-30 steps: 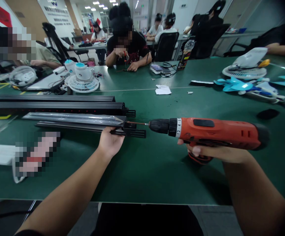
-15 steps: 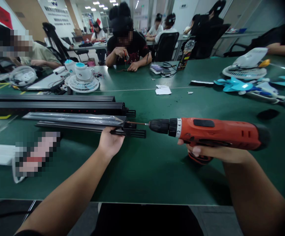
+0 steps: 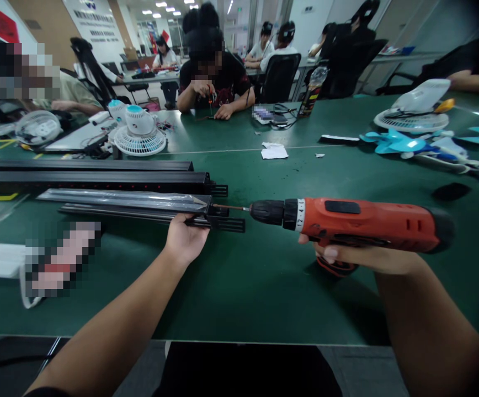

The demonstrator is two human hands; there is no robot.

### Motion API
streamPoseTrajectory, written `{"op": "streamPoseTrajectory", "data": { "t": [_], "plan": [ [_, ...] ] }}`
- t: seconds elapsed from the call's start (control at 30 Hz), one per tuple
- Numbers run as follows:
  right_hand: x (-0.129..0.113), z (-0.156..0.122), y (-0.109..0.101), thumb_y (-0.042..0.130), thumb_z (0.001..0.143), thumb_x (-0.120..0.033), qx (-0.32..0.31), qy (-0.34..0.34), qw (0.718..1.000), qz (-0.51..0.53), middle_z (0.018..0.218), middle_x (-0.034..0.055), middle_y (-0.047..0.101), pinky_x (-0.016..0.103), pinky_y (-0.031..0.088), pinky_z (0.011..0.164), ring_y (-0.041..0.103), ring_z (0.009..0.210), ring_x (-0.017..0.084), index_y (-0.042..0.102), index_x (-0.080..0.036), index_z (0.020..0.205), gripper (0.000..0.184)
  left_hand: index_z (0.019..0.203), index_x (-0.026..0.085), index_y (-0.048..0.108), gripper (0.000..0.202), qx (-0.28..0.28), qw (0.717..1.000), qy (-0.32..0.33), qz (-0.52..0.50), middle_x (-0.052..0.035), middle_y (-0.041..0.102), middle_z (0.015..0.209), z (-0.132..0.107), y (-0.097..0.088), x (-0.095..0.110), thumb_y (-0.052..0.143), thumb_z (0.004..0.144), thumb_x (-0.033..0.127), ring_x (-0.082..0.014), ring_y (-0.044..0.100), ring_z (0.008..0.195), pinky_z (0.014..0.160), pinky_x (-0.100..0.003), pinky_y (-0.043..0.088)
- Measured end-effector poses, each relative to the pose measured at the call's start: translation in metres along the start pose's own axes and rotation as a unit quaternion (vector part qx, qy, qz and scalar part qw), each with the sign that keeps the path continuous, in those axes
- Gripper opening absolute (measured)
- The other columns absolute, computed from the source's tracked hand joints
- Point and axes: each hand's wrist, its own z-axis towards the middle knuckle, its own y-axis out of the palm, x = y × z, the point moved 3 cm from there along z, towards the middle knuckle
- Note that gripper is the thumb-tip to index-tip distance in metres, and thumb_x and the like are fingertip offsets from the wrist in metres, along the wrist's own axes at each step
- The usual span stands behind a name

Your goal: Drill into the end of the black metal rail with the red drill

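My right hand (image 3: 361, 256) is wrapped round the grip of an orange and black cordless drill (image 3: 363, 220) held level above the green table (image 3: 243, 286). Its thin bit (image 3: 231, 208) points left into the end of a long black and silver metal rail (image 3: 140, 207) lying on the table. My left hand (image 3: 185, 237) grips the near side of that rail close to its right end, fingers curled under it.
Two more long black rails (image 3: 99, 177) lie behind the held one. Small white fans (image 3: 140, 138) stand at the back left, blue fan blades (image 3: 400, 144) and a fan grille (image 3: 411, 118) at the right. Paper scraps (image 3: 273, 151) lie mid-table. Other people sit around the far side.
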Motion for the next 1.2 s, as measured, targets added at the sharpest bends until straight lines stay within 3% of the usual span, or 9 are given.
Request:
{"op": "streamPoseTrajectory", "data": {
  "t": [0.27, 0.6, 0.8, 0.97, 1.2],
  "plan": [
    [0.002, -0.001, 0.000, 0.093, 0.099, -0.032, -0.001, 0.003, 1.000, 0.021, 0.066, -0.0025, 0.067, 0.019, 0.061, 0.050, 0.059, 0.052, 0.011, 0.094, -0.025, 0.115, 0.018, 0.137, 0.013, 0.077, 0.053, 0.009, 1.000, -0.003, 0.004, -0.0126, 0.087, 0.113, -0.004, 0.004, -0.002, 0.056, 0.090, 0.005, -0.0251, 0.085, 0.097, 0.095, -0.036, 0.070],
    [0.008, -0.004, -0.001, 0.096, 0.094, -0.043, 0.009, 0.064, 0.998, 0.017, 0.069, -0.0007, 0.070, 0.023, 0.066, 0.054, 0.063, 0.056, 0.014, 0.093, -0.025, 0.113, 0.027, 0.142, 0.014, 0.076, 0.061, -0.011, 1.000, 0.000, 0.021, -0.0113, 0.088, 0.110, -0.001, 0.002, -0.001, 0.058, 0.084, 0.004, -0.0257, 0.085, 0.098, 0.102, -0.038, 0.068],
    [0.007, -0.004, -0.002, 0.097, 0.092, -0.043, 0.022, 0.081, 0.996, 0.015, 0.065, -0.0026, 0.068, 0.022, 0.061, 0.047, 0.058, 0.050, 0.012, 0.092, -0.025, 0.114, 0.029, 0.141, 0.013, 0.075, 0.058, 0.002, 1.000, 0.002, 0.023, -0.0109, 0.087, 0.108, -0.002, 0.003, -0.001, 0.055, 0.088, 0.004, -0.0238, 0.084, 0.095, 0.099, -0.035, 0.069],
    [0.008, -0.004, -0.007, 0.098, 0.090, -0.034, -0.003, 0.087, 0.996, 0.012, 0.073, 0.0010, 0.077, 0.027, 0.070, 0.059, 0.071, 0.059, 0.017, 0.093, -0.028, 0.112, 0.023, 0.144, 0.016, 0.074, 0.063, -0.016, 0.999, 0.001, 0.027, -0.0109, 0.088, 0.114, 0.003, -0.002, -0.001, 0.057, 0.085, 0.003, -0.0261, 0.085, 0.101, 0.102, -0.038, 0.069],
    [0.010, -0.005, -0.006, 0.098, 0.090, -0.037, 0.010, 0.076, 0.997, 0.006, 0.072, 0.0011, 0.077, 0.027, 0.071, 0.064, 0.071, 0.060, 0.016, 0.094, -0.027, 0.110, 0.022, 0.141, 0.018, 0.075, 0.060, -0.012, 1.000, -0.001, 0.023, -0.0114, 0.087, 0.117, 0.003, -0.003, -0.001, 0.057, 0.086, 0.003, -0.0270, 0.085, 0.109, 0.104, -0.039, 0.069]
  ]
}}
